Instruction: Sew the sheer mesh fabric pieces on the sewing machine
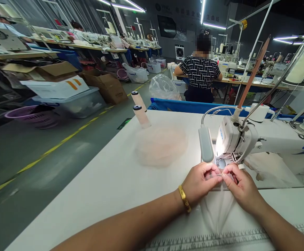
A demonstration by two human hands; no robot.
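Both my hands meet in front of the needle area of a white sewing machine (258, 143). My left hand (200, 183), with a gold bangle on the wrist, pinches the top edge of a thin sheer fabric piece (217, 211). My right hand (242, 186) pinches the same edge from the other side, fingers closed. The sheer piece hangs down toward me over the white table (110, 188). The needle itself is hidden behind my fingers.
A pile of pale pink mesh (162, 144) lies on the table to the left, with two thread cones (140, 111) behind it. A grey lamp head (206, 143) hangs beside the machine. A person in a patterned top (200, 75) sits ahead. Boxes and bins line the aisle left.
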